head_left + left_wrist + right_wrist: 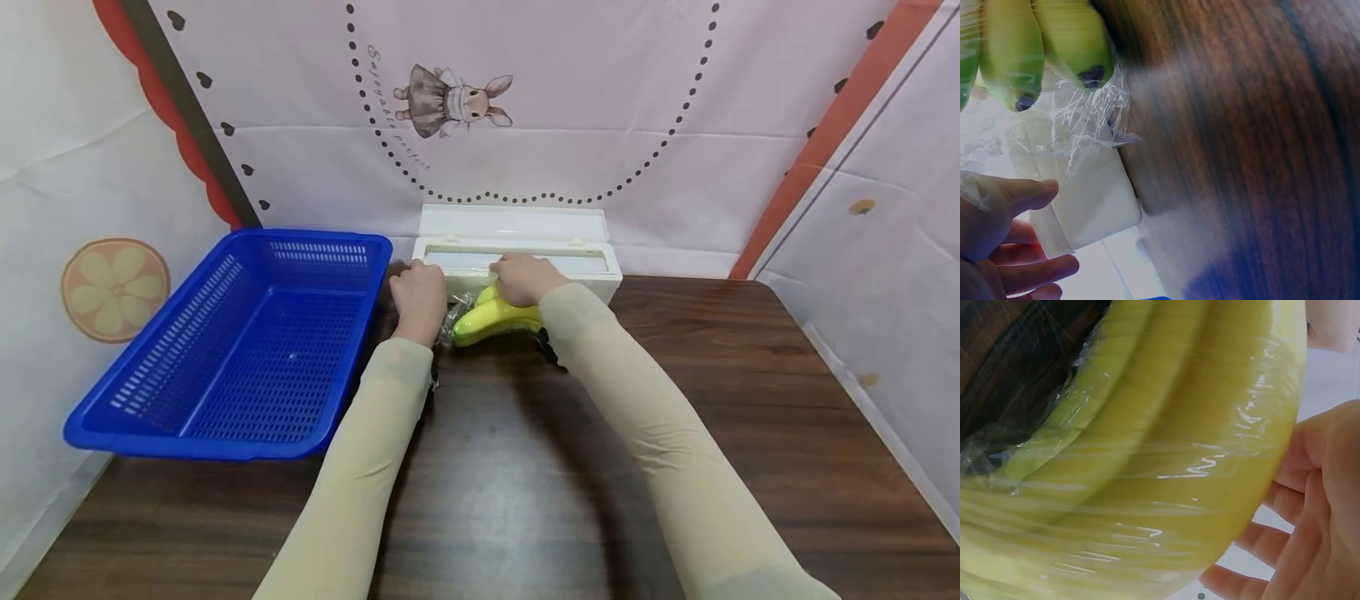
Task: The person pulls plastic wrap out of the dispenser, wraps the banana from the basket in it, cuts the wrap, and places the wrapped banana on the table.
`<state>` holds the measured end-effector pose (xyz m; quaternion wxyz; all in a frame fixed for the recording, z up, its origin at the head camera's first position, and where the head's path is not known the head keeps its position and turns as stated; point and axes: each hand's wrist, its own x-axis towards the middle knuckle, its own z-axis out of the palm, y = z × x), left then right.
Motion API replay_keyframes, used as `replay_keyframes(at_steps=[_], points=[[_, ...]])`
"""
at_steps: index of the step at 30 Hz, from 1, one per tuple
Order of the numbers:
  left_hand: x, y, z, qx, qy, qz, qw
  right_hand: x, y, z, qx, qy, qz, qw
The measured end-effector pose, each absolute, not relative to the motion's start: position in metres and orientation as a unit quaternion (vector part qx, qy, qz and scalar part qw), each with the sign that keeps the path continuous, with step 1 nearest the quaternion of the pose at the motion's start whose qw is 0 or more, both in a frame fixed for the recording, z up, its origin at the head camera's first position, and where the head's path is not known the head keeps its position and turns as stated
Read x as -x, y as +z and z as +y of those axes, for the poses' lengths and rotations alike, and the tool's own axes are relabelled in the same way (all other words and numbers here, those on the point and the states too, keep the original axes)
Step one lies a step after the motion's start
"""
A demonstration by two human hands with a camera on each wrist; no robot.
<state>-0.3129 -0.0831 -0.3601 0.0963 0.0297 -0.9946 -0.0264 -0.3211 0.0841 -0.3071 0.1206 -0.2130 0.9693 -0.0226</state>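
Observation:
A bunch of bananas [491,321], yellow with green tips, lies wrapped in clear cling film in front of a white cling film dispenser [611,265]. My right hand [522,279] grips the bunch from its far side; in the right wrist view its fingers [1266,544] pass behind the bananas [1210,456]. At the dispenser's left end is my left hand [420,296]. The left wrist view shows its thumb [1032,195] on one side of the dispenser's end [1097,200] and fingers on the other. Crumpled film [1088,109] gathers around the banana tips beside this hand.
A blue plastic basket [337,417] with slotted walls stands on the left of the dark wooden table [487,467]. The dispenser's lid [513,221] is raised against the printed cloth backdrop [600,100]. Cloth also walls both sides.

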Motion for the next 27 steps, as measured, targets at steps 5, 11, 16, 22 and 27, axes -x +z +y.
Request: replay_keyframes(at_steps=[5, 11, 16, 22, 27], points=[[0.3126, -0.3598, -0.0838, -0.031, -0.029, -0.994, 0.097, 0.3196, -0.3069, 0.0838, 0.213, -0.017, 0.97, 0.119], [0.3123, -0.3608, -0.0844, -0.031, -0.029, -0.994, 0.104, 0.3208, -0.3062, 0.0807, 0.227, 0.025, 0.968, 0.107], [0.3118, -0.3604, -0.084, -0.032, -0.031, -0.993, 0.113, 0.321, -0.3042, 0.079, 0.234, 0.052, 0.965, 0.105], [0.3121, -0.3598, -0.0837, -0.03, -0.029, -0.993, 0.111, 0.319, -0.3024, 0.0789, 0.23, 0.058, 0.967, 0.097], [0.3129, -0.3591, -0.0845, -0.032, -0.029, -0.994, 0.103, 0.3179, -0.3019, 0.0795, 0.235, 0.065, 0.966, 0.091]])
